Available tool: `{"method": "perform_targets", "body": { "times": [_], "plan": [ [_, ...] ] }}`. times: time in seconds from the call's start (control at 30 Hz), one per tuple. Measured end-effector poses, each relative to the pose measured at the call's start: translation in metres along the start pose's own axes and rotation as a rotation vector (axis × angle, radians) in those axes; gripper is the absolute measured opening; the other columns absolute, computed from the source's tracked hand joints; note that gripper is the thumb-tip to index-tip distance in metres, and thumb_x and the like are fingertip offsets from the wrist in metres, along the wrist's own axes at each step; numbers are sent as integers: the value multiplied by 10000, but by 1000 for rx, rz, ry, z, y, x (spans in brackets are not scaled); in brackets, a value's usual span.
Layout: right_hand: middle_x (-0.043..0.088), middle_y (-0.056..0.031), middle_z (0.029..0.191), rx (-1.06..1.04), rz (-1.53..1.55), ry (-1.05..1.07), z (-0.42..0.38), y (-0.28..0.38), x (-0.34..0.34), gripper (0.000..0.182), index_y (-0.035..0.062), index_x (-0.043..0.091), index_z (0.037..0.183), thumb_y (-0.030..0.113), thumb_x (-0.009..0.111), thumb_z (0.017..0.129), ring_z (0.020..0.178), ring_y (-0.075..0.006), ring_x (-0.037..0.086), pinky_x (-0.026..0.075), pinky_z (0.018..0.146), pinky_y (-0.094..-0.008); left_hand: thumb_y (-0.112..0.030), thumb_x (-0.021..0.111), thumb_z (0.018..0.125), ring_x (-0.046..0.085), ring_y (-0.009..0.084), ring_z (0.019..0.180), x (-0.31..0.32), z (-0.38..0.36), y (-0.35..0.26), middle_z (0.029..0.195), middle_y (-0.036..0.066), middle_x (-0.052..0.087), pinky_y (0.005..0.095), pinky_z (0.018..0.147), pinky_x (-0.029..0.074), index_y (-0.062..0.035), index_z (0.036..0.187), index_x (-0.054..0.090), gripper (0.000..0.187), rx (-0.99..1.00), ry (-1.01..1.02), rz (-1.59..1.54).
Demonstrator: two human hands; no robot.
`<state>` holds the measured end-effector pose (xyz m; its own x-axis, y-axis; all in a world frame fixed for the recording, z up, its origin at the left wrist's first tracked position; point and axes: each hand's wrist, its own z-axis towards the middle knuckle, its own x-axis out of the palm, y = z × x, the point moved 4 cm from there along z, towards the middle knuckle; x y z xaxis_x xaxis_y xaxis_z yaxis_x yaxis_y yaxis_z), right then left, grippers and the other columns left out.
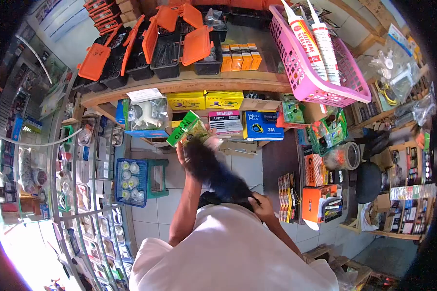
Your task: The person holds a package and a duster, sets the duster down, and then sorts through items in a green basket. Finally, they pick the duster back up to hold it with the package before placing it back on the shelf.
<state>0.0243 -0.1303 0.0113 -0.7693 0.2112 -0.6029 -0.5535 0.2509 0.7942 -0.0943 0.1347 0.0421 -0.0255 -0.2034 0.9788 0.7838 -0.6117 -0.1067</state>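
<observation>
White shirt (233,247) of the wearer nearest the lens, filling the bottom centre. Right hand (262,207) beside the shirt's front: fingers closed on the near end of a dark duster (217,173); the handle is mostly hidden. Duster slants up and leftward, its edges blurred. Left hand (181,155) raised in front of the shelf, gripping the lower left side of a packet (188,129) with a green top label; exact finger placement partly hidden by the duster. Duster's far end overlaps the packet's lower part in view; contact cannot be told. Packet tilted, label's right end higher. Just right of the packet: pink box (224,121), then blue box (263,126) beside it. Behind and above: two yellow boxes (223,100) side by side. Left of the packet: clear bag (148,115) with a white item inside. On the upper shelf (189,86): black bins (165,61) with orange lids, small orange boxes (242,57), and a pink basket (320,87) holding sealant tubes (306,43). Lower left, well apart from the hands: blue basket (118,182) of round white-and-green items, beside a green stool (158,178).
</observation>
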Motion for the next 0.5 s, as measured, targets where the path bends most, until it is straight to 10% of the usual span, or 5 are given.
{"method": "perform_targets", "body": {
  "times": [0.07, 0.5],
  "plan": [
    [547, -187, 679, 181, 146, -90, -7, -10, -3, 188, 18, 593, 896, 202, 632, 882, 587, -345, 543, 444, 564, -386, -604, 504, 850, 395, 351, 1307, 5, -2, 7, 1422, 173, 431, 501, 1105, 288, -32, 1430, 334, 831, -7, -239, -95],
    [495, -191, 615, 110, 153, -177, -22, -20, -6, 231, -22, 589, 819, 190, 671, 856, 507, -247, 455, 407, 514, -356, -641, 512, 837, 429, 341, 1286, 18, -2, 23, 1421, 174, 427, 522, 1081, 320, -83, 1433, 350, 833, -62, -148, -23]
  ]
}}
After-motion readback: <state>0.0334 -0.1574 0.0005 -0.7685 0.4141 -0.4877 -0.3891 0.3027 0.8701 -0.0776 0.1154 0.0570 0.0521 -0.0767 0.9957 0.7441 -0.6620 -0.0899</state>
